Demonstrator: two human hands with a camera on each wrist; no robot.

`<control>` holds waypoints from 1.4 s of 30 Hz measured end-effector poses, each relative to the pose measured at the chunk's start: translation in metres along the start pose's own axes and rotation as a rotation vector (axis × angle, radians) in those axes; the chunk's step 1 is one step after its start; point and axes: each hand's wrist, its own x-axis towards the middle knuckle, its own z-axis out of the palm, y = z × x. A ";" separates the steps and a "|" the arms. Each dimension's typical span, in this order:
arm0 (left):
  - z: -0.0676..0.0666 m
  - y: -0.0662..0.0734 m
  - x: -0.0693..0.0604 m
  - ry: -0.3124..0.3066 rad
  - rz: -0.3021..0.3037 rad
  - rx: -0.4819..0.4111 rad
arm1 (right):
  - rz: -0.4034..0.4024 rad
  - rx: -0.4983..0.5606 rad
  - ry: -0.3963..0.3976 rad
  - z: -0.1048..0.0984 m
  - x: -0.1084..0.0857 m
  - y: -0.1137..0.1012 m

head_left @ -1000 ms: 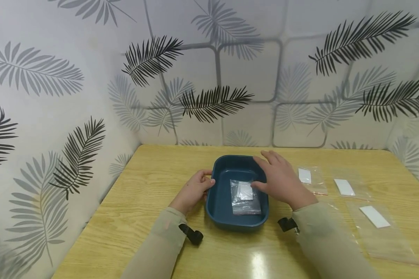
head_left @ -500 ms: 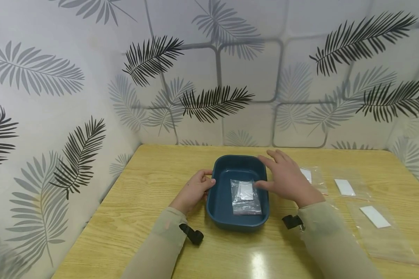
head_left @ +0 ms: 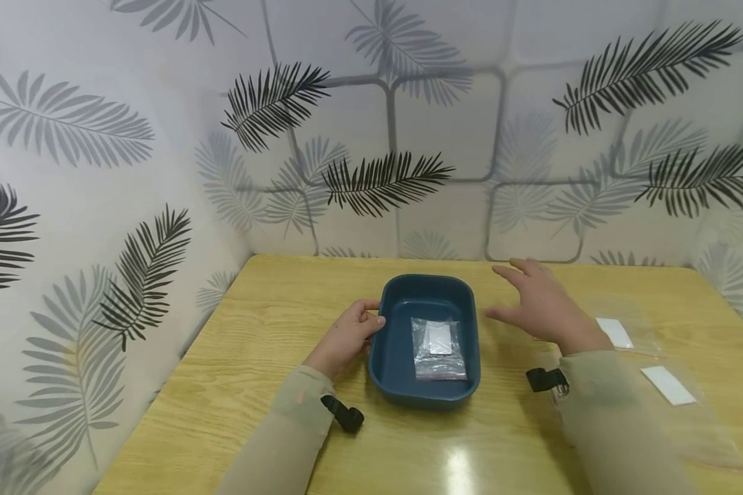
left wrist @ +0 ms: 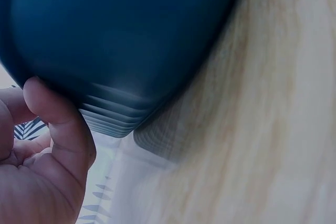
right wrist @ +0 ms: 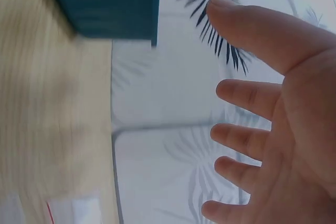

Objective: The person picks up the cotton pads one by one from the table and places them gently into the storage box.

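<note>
In the head view a dark blue rectangular container (head_left: 424, 401) stands on the table. Inside it lie clear zip bags (head_left: 441, 368) with a white piece visible. My left hand (head_left: 349, 335) grips the container's left side, thumb at the rim; the left wrist view shows that thumb (left wrist: 58, 111) against the blue wall. Off to the container's right, my right hand (head_left: 547, 306) hovers with its fingers spread and holds nothing. The right wrist view confirms the bare palm (right wrist: 310, 129) beside the container (right wrist: 113, 3).
Clear zip bags with white rectangular pieces, a farther one (head_left: 616, 333) and a nearer one (head_left: 669, 385), lie on the wooden table (head_left: 272, 302) at the right. My right hand and sleeve cover part of that area. A leaf-patterned wall (head_left: 421, 227) borders the table's back.
My right hand has drawn away from over the container's right rim, moving right toward the bags on the table. My left hand and the container stay in place.
</note>
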 end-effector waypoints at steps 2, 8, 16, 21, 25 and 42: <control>0.001 -0.002 0.001 0.000 -0.001 -0.007 | 0.009 -0.002 -0.010 -0.003 -0.001 0.009; 0.001 -0.005 0.000 0.010 0.006 -0.022 | 0.027 -0.050 -0.088 -0.006 -0.004 0.047; -0.001 -0.005 -0.001 0.010 0.011 -0.020 | 0.035 -0.078 -0.186 -0.008 -0.015 0.085; -0.001 -0.005 0.000 0.009 0.012 -0.015 | 0.049 -0.107 -0.233 -0.006 -0.015 0.094; -0.001 -0.005 0.001 0.006 0.014 -0.006 | 0.045 -0.141 -0.258 0.000 -0.012 0.102; 0.002 0.000 0.000 0.004 0.013 -0.017 | 0.116 -0.159 -0.301 0.004 -0.006 0.112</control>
